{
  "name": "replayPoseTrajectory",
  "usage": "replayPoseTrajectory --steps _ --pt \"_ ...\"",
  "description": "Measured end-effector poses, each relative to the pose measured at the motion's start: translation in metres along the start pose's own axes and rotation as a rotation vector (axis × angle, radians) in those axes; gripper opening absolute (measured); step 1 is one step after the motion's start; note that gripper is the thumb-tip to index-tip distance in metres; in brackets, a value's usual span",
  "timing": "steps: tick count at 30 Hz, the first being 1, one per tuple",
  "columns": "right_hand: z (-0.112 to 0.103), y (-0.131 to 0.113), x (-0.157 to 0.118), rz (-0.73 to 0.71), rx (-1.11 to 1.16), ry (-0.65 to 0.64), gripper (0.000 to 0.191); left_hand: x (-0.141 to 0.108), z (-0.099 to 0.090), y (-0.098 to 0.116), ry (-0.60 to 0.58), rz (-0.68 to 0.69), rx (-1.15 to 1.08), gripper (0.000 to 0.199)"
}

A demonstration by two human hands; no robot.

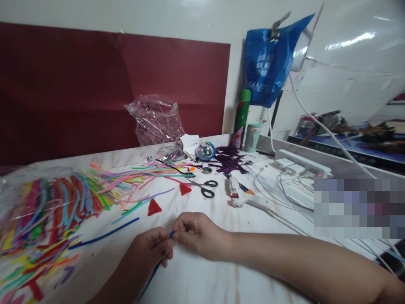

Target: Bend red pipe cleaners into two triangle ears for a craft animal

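A blue pipe cleaner (152, 276) runs down from between my hands toward the bottom edge, with a small bent bit showing at the fingertips. My left hand (155, 245) pinches it, fingers closed. My right hand (201, 236) meets it from the right, thumb and forefinger closed on the same blue end. Another blue pipe cleaner (104, 234) lies on the table to the left. Beyond my hands are two red triangles, one nearer (154, 207) and one farther (185, 188), and black-handled scissors (205, 188), slightly open.
Many coloured pipe cleaners (82, 194) spread over the left side. A white glue gun (236, 192) with its cable lies right of the scissors. Purple tassels (229, 158), a green spray can (242, 118), a cup (253, 137) and a power strip (303, 164) stand or lie behind.
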State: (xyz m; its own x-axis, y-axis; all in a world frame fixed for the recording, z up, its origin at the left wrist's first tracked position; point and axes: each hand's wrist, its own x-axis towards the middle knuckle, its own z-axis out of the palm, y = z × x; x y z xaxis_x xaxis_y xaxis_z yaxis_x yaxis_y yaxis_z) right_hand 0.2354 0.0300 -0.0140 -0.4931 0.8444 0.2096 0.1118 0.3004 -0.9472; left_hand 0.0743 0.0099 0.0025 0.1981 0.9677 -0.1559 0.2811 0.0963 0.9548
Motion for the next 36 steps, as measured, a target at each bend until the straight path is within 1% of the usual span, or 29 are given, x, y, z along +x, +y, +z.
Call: replayPoseTrajectory --steps 3,6,8,12,14,16,20,24,27,30,36 --pt "-0.0015 -0.0036 -0.0023 -0.044 -0.142 0.015 0.002 0.003 -0.0009 -0.0048 -0.039 0.005 -0.023 0.023" --pt "-0.0012 -0.0026 -0.0014 -0.018 -0.146 0.016 0.002 0.0047 -0.0008 -0.006 -0.057 0.005 -0.031 0.021" --pt "-0.0007 -0.0002 0.0011 0.013 -0.037 0.006 0.002 0.0042 -0.0002 -0.0044 -0.042 0.003 -0.038 0.022" --pt "-0.0004 0.002 0.0064 0.069 0.328 0.017 0.016 0.0006 0.0012 -0.0005 -0.003 -0.02 -0.129 0.026" --pt "-0.0008 0.001 0.0069 0.088 0.415 0.021 0.023 -0.0004 0.0015 -0.0008 -0.006 -0.014 -0.195 0.022" --pt "-0.001 -0.0007 0.0057 0.097 0.445 -0.011 0.027 -0.0009 0.0015 -0.003 -0.015 -0.014 -0.231 0.02" --pt "-0.0001 -0.0053 0.0021 0.1 0.436 -0.06 0.032 -0.0022 0.0016 -0.0075 -0.037 0.013 -0.26 0.017" --pt "0.0018 -0.0074 0.0009 0.149 0.373 -0.038 0.035 -0.0037 0.0021 -0.0069 -0.041 0.009 -0.274 0.017" --pt "0.0028 -0.0051 0.0004 0.143 0.361 -0.039 0.036 -0.0044 0.0024 -0.0054 -0.043 0.008 -0.276 0.016" --pt "0.0034 -0.0012 -0.0004 0.126 0.355 -0.037 0.036 -0.005 0.0028 -0.0051 -0.049 0.021 -0.241 0.017" --pt "0.0049 0.0019 -0.0004 0.142 0.371 -0.029 0.037 -0.003 0.0035 -0.0074 -0.054 0.03 -0.166 0.019"
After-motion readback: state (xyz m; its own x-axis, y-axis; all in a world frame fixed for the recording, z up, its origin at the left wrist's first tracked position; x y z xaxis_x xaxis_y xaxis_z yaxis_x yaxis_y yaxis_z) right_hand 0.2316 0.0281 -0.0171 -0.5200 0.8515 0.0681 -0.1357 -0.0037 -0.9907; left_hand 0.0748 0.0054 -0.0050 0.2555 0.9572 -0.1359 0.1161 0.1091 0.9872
